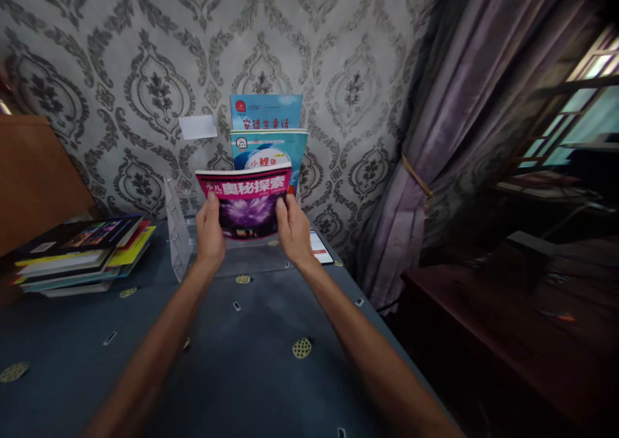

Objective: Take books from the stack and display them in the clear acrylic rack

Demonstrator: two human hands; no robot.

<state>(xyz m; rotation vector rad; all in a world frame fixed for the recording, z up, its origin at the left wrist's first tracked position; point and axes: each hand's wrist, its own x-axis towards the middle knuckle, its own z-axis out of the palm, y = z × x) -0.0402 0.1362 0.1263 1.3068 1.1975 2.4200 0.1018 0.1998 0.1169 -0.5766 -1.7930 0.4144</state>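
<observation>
A pink and purple magazine (249, 209) is held up between my two hands, its cover facing me and its top edge slightly tilted. My left hand (210, 231) grips its left side with the thumb on the cover. On the right side, my right hand (293, 230) grips it the same way. Behind it a clear acrylic rack (176, 238) stands against the wall. Two blue books, a nearer one (290, 142) and a taller one (265, 110), stand upright there, their lower parts hidden by the magazine. Whether the magazine touches the rack I cannot tell.
A stack of books (82, 254) lies at the left of the table (232, 354), which has a dark blue patterned cover. A phone (320, 248) lies beyond my right wrist. At the right are a tied curtain (401, 231) and a dark red wooden surface (483, 335).
</observation>
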